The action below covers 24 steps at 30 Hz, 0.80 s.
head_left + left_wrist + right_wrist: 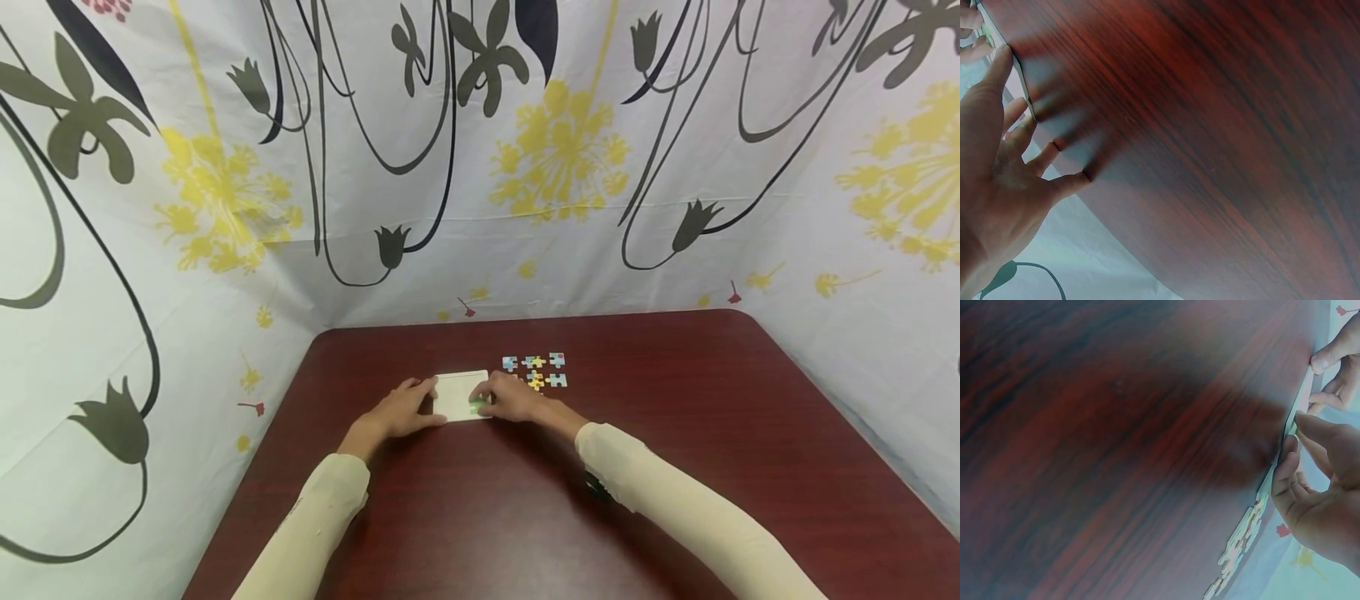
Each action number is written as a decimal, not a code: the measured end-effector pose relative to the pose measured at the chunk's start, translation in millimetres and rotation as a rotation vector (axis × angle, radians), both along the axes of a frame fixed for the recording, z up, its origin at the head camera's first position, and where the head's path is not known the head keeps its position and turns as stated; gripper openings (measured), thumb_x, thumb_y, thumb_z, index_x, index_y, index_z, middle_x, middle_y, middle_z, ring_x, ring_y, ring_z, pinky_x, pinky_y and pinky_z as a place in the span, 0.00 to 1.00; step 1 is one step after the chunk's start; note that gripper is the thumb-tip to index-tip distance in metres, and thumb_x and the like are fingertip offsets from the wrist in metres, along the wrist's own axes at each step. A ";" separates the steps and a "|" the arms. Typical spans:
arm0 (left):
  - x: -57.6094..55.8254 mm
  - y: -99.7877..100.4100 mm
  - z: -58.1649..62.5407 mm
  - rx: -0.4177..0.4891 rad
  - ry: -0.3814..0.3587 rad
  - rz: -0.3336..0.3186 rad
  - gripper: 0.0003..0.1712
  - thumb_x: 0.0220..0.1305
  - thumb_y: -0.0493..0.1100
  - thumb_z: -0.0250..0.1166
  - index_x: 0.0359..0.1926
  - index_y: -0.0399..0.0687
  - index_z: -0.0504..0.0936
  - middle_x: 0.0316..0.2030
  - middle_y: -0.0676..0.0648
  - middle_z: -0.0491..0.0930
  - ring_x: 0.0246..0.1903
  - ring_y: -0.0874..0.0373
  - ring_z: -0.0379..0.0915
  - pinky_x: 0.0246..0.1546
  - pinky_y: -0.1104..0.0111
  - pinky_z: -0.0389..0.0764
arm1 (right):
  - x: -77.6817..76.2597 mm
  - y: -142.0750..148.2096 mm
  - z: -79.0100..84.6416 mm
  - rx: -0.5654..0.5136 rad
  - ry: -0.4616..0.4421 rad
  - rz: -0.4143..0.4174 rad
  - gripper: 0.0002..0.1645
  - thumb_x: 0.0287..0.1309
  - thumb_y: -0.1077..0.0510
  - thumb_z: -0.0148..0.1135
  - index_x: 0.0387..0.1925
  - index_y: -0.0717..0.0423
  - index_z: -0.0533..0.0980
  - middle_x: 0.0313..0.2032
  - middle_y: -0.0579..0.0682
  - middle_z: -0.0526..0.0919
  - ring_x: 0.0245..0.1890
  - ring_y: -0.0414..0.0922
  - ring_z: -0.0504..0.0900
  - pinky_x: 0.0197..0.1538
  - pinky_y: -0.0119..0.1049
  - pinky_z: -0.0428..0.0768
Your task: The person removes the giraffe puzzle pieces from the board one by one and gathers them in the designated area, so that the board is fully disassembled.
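Observation:
A thin white puzzle tray (453, 393) lies flat toward the back of the table. My left hand (405, 408) holds it by the left side, thumb at the near corner and forefinger at the far one. In the left wrist view the other fingers of that left hand (1007, 150) spread out, tips on the tabletop. Over the tray's right end, my right hand (513, 397) pinches a small green puzzle piece (477, 404) between thumb and fingers, low against the tray. Its fingertips partly hide the piece. The right wrist view shows this right hand (1329, 481) at the tray's edge.
Several loose puzzle pieces (557, 380), blue, yellow and red, lie in rows just right of the tray; the right hand partly covers some. The dark red wooden table (480, 500) has rounded back corners. A white cloth (465, 200) with flower patterns hangs behind and at the sides.

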State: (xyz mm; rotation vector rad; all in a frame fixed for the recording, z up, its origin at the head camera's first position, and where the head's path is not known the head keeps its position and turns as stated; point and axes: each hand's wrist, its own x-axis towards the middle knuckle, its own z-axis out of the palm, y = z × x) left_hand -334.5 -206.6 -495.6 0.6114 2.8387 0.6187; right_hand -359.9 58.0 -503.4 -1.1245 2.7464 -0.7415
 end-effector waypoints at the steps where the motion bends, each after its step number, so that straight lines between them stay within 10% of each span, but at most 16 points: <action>1: -0.1 0.2 0.1 -0.002 0.001 0.000 0.38 0.68 0.59 0.70 0.71 0.47 0.70 0.66 0.43 0.73 0.76 0.36 0.53 0.70 0.33 0.56 | 0.0 -0.2 -0.1 -0.002 -0.004 -0.005 0.14 0.63 0.61 0.73 0.51 0.56 0.85 0.42 0.53 0.81 0.40 0.47 0.78 0.43 0.38 0.77; 24: 1.5 1.8 -0.9 0.001 0.015 -0.003 0.41 0.67 0.59 0.71 0.73 0.48 0.68 0.62 0.47 0.74 0.74 0.37 0.57 0.66 0.38 0.66 | 5.3 37.2 9.0 -0.108 0.022 -0.003 0.13 0.68 0.67 0.63 0.52 0.54 0.82 0.42 0.50 0.89 0.42 0.46 0.87 0.44 0.39 0.83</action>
